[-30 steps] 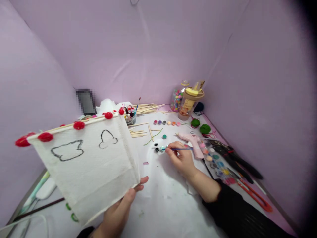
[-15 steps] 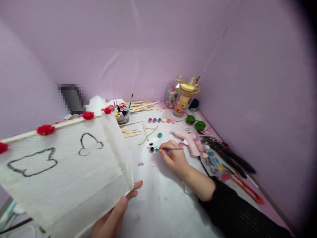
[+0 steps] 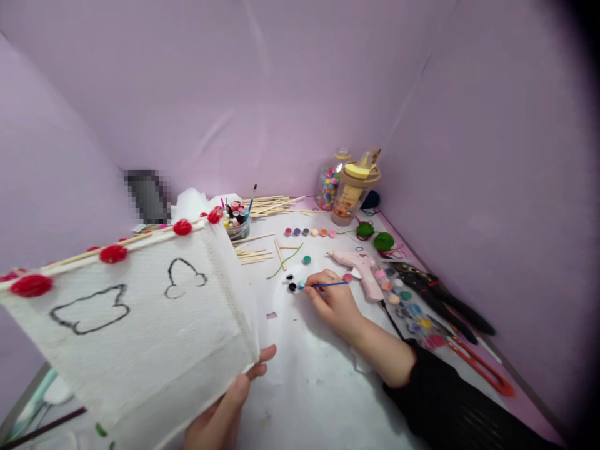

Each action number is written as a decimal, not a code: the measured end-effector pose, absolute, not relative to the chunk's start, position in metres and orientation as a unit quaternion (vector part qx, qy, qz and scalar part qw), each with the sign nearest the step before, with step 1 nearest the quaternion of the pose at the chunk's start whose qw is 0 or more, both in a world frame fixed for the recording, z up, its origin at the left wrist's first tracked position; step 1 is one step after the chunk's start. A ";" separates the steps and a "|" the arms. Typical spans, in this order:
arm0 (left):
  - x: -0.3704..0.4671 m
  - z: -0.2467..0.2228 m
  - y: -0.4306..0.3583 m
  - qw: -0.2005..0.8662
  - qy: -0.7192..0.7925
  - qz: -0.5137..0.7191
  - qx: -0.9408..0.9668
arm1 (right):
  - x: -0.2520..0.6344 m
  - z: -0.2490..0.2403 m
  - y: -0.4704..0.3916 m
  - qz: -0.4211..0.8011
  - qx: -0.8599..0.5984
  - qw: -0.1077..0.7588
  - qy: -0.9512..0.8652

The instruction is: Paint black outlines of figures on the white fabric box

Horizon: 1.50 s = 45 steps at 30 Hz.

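Observation:
On the left, my left hand [image 3: 229, 400] grips the lower right edge of a white fabric-covered box [image 3: 154, 350], its thumb on the near side and fingertips showing past the corner. Two black cloud-like outlines are drawn on the box's face, and red tufts sit along its stick-edged top. My right hand [image 3: 334, 301] pinches a thin blue paintbrush [image 3: 328, 285] over the table. The brush tip is at or just beside a small pot of black paint [image 3: 292, 287]; contact is too small to tell. A black lid [image 3: 289, 277] lies behind that pot.
A pink glue gun [image 3: 360, 269], paint pots in a strip [image 3: 412, 312], black-handled pliers [image 3: 440, 297] and an orange cutter [image 3: 487, 369] lie to the right. Farther back are wooden sticks [image 3: 276, 204], a tub of small bottles [image 3: 239, 228], green yarn balls [image 3: 383, 241] and a lidded cup [image 3: 349, 197].
The box and the whole scene sit slightly farther right and lower in view, and more of the box's left side shows. The brush stays by the black paint pot.

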<state>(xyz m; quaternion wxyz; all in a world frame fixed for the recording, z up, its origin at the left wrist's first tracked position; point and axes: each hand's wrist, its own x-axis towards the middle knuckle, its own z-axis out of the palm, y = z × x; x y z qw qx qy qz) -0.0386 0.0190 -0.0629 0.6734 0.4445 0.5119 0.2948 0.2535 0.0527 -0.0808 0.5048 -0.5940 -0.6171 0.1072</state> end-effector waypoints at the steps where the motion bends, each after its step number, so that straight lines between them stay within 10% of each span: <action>1: -0.036 -0.062 0.018 0.665 0.517 0.303 0.446 | 0.254 -0.081 0.053 0.107 -0.595 0.505 -0.616; 45: -0.024 -0.041 0.015 0.657 0.533 0.324 0.423 | 0.256 -0.081 0.056 0.110 -0.558 0.538 -0.622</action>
